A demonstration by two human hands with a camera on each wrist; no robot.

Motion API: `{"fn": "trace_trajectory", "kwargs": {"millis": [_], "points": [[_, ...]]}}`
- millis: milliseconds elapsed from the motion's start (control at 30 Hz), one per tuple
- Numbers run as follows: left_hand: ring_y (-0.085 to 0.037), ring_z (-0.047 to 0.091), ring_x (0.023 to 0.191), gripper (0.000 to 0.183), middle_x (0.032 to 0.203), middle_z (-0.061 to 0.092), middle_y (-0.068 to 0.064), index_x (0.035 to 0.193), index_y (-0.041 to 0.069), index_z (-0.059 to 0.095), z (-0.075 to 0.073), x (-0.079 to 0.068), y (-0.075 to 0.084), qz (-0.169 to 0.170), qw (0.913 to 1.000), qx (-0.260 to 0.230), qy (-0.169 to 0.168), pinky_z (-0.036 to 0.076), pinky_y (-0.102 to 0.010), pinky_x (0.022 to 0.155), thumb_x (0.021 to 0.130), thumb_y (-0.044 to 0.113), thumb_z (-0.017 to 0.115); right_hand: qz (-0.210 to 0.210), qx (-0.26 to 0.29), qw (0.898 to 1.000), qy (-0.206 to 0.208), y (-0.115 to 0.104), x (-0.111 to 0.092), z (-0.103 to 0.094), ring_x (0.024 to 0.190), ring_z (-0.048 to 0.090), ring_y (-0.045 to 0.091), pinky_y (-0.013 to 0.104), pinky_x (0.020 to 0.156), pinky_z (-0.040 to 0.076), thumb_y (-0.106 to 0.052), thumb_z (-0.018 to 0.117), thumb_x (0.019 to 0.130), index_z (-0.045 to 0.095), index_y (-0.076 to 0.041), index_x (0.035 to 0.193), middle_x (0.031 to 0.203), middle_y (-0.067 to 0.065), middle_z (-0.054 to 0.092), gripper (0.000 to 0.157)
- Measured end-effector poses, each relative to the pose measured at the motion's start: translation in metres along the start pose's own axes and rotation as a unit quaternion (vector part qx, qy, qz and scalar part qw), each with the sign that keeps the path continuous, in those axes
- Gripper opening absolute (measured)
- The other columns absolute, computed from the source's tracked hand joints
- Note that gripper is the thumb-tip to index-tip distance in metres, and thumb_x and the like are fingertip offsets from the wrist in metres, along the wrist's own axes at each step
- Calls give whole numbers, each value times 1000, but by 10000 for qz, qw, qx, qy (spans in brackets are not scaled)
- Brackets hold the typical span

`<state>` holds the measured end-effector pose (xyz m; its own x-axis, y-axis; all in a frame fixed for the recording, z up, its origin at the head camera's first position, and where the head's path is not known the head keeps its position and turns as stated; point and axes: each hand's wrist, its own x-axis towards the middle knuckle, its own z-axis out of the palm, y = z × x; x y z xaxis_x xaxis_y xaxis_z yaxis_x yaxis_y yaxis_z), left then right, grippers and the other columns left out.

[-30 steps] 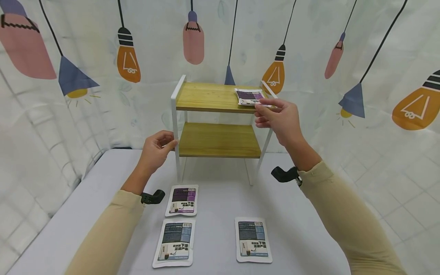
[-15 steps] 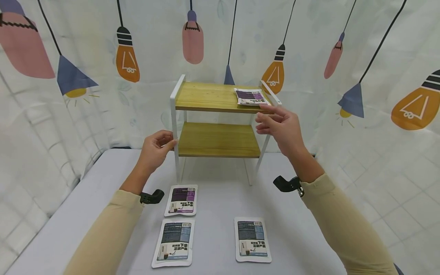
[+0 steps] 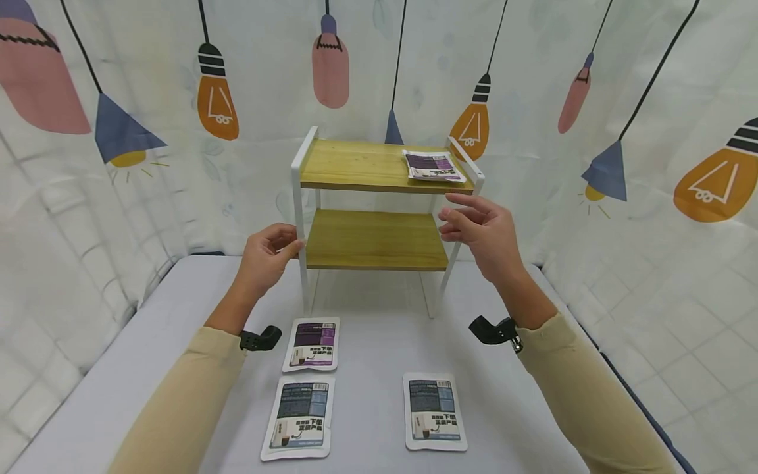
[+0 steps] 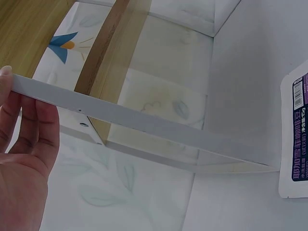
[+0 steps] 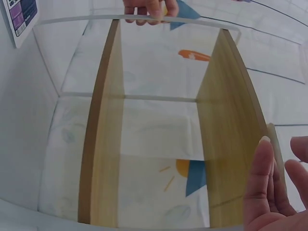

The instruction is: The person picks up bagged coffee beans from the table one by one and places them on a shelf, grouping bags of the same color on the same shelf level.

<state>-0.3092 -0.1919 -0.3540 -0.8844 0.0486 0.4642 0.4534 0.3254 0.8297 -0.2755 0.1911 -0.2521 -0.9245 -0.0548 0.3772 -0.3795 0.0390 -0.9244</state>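
A small two-tier shelf (image 3: 379,240) with yellowish wooden boards and a white metal frame stands on the table. My left hand (image 3: 268,258) pinches its left front post (image 4: 110,111) between thumb and fingers, at about the height of the lower board. In front of the right post, just below the upper board (image 3: 355,164), my right hand (image 3: 482,234) hangs with loosely bent fingers and nothing between them. A white pouch with a purple label (image 3: 433,166) lies flat at the right end of the upper board, with what looks like another under it.
On the white table (image 3: 367,395) lie a purple-label pouch (image 3: 312,343), a blue-label pouch (image 3: 299,417) in front of it, and another blue-label pouch (image 3: 435,411) at the right. Behind the shelf hangs a lamp-patterned curtain (image 3: 260,99).
My right hand has let go of the purple-label pouch on the upper board and drawn down, away from it. My left hand keeps its hold on the post.
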Motion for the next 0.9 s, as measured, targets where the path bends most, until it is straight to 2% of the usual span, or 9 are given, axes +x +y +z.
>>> {"fn": "trace_trajectory", "kwargs": {"millis": [333,800,900], "points": [[-9,69,97,31,113,69,-4,124,7,67,1,0,1,-38,10000,7,-8,57,-15,84,101,27,67,78,-12,9998,-160,19,-14,3,82,73,17,26,82,63,-23,77,93,68,-9,130,106,11,75,41],[-11,69,100,32,118,69,-9,126,9,67,2,0,2,-89,9999,81,22,57,-14,85,101,29,66,289,23,9992,-289,50,-32,14,82,73,16,28,82,63,-20,74,96,66,-5,133,100,5,75,40],[-11,68,101,33,121,68,-12,127,9,67,2,0,2,-83,9999,74,38,57,-14,85,101,29,66,356,41,9990,-251,58,-35,17,84,74,17,28,82,63,-20,74,96,66,-6,133,106,16,73,40]]}}
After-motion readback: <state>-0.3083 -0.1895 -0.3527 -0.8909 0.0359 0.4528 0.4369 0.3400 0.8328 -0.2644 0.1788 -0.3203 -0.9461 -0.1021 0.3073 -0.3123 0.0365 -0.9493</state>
